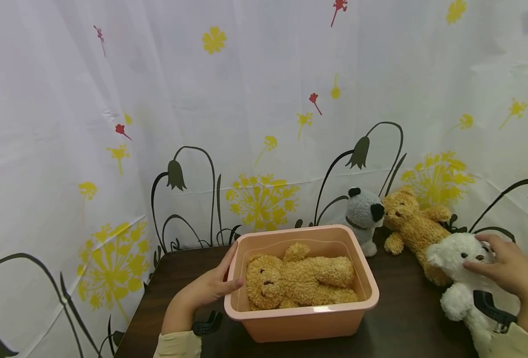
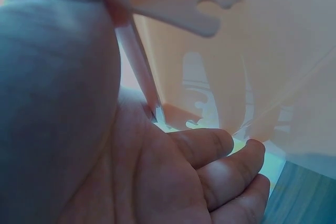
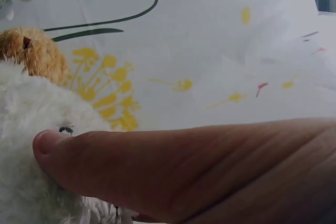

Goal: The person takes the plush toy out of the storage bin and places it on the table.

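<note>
My left hand (image 1: 208, 291) grips the left rim of a peach plastic bin (image 1: 306, 325), thumb over the edge and the other fingers outside. From the left wrist, those fingers (image 2: 231, 177) curl close beneath the bin's translucent wall (image 2: 210, 77). A golden teddy bear (image 1: 300, 278) lies on its back inside, head to the left. At the right, my right hand (image 1: 512, 263) holds a white teddy bear (image 1: 458, 301) by the head. The thumb (image 3: 94, 156) presses beside its eye in the right wrist view, and part of its body is hidden behind the hand.
Behind the white bear a second golden teddy bear (image 1: 416, 231) leans back against the flower-printed curtain (image 1: 264, 124). A grey plush dog (image 1: 361, 211) with black ears sits beside it, partly behind the bin. Everything stands on a dark wooden table (image 1: 402, 303).
</note>
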Demonstrator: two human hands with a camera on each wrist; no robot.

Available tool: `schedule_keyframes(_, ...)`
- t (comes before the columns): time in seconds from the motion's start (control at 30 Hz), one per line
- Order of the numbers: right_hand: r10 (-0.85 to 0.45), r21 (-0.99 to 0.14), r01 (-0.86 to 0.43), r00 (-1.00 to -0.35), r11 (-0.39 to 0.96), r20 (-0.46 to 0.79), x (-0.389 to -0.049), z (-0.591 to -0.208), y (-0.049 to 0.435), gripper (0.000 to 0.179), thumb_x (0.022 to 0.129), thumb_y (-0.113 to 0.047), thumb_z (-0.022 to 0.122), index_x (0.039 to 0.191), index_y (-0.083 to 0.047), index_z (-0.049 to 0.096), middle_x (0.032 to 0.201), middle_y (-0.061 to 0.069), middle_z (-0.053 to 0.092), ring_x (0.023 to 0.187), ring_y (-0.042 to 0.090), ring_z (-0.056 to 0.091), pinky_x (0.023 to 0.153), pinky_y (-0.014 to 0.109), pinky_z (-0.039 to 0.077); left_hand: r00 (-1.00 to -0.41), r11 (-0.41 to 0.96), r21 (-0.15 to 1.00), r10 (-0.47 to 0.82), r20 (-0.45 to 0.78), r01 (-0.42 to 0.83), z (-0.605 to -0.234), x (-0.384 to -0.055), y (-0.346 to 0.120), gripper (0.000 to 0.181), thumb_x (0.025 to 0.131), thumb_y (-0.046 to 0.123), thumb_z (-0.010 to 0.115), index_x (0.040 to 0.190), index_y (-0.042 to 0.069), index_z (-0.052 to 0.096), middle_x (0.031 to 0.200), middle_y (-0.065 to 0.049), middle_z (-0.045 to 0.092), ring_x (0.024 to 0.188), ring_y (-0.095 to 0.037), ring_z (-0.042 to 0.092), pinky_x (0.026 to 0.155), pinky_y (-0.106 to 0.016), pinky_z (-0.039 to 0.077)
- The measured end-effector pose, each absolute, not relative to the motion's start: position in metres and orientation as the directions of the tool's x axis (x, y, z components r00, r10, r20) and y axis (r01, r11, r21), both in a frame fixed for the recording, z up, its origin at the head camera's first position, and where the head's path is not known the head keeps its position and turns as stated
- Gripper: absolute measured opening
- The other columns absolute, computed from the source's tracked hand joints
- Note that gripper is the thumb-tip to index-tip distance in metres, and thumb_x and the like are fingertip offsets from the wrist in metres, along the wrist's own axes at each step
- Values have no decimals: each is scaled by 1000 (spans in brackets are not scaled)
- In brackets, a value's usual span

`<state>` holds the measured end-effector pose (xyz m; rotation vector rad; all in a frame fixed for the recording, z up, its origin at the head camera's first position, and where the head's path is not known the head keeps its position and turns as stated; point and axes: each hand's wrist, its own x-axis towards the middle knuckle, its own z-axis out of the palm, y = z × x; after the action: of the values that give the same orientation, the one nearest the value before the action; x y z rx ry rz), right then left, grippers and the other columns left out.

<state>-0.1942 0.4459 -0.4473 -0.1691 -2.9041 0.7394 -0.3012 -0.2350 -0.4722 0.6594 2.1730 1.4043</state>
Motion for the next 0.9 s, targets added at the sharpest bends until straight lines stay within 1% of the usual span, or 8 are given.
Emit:
schedule_keyframes(0.23, 315, -596, 139, -927, 791, 202, -182, -422, 415, 83, 114, -26, 58, 160, 24, 10, 141, 60, 30, 124, 75, 36, 88, 81, 43, -782, 362, 922, 611, -123, 138, -471, -299, -236, 114, 103, 53, 73, 174, 39, -15, 180, -29, 9, 138, -49, 63, 99, -52, 63)
schedule_keyframes(0.33, 376, -659, 87, -873, 747, 310, -172, -402, 386, 81, 115, -21, 55, 167, 15, 4, 139, 55, 40, 122, 72, 42, 84, 74, 47, -778, 359, 923, 615, -125, 136, -472, -299, -236, 116, 102, 56, 74, 174, 38, -15, 179, -31, 11, 137, -49, 64, 99, -51, 63)
schedule_keyframes(0.37, 364, -661, 49, -864, 749, 349, -170, -395, 377, 80, 114, -20, 56, 169, 11, 6, 136, 52, 45, 119, 69, 45, 82, 64, 52, -776, 354, 926, 618, -125, 133, -472, -299, -237, 117, 102, 56, 74, 174, 37, -16, 179, -31, 12, 136, -49, 64, 99, -51, 63)
schedule_keyframes(0.47, 277, -607, -83, -836, 790, 474, -167, -372, 349, 75, 112, -21, 62, 170, 1, 21, 124, 36, 60, 110, 21, 64, 76, 31, 48, -775, 347, 929, 620, -124, 129, -471, -299, -236, 119, 100, 59, 75, 175, 36, -16, 178, -33, 13, 135, -51, 65, 98, -51, 63)
schedule_keyframes(0.53, 205, -567, -177, -813, 804, 545, -168, -352, 330, 70, 110, -21, 66, 169, -5, 31, 117, 24, 64, 102, -6, 56, 71, 21, 42, -775, 341, 932, 620, -125, 123, -469, -299, -234, 119, 100, 59, 75, 174, 38, -16, 178, -32, 13, 135, -51, 65, 99, -52, 63)
schedule_keyframes(0.6, 156, -544, -278, -769, 791, 620, -171, -331, 309, 64, 108, -20, 71, 164, -12, 42, 110, 6, 66, 96, -21, 45, 73, 16, 36, -774, 338, 934, 621, -127, 118, -468, -299, -233, 118, 100, 59, 75, 174, 40, -15, 178, -32, 13, 135, -52, 64, 99, -53, 63)
schedule_keyframes(0.77, 125, -566, -552, -639, 612, 759, -199, -276, 239, 42, 103, -10, 74, 144, -15, 64, 94, -11, 66, 95, 0, 62, 82, 18, 41, -770, 343, 933, 623, -138, 110, -469, -299, -234, 116, 101, 57, 75, 172, 46, -16, 179, -30, 14, 137, -52, 63, 100, -52, 63)
schedule_keyframes(0.9, 6, -595, -647, -674, 477, 738, -240, -258, 172, 24, 107, -20, 71, 130, -13, 67, 90, -1, 66, 85, 15, 63, 73, 26, 48, -769, 335, 936, 625, -136, 106, -473, -296, -233, 115, 101, 56, 75, 172, 48, -16, 179, -30, 14, 137, -51, 63, 101, -52, 62)
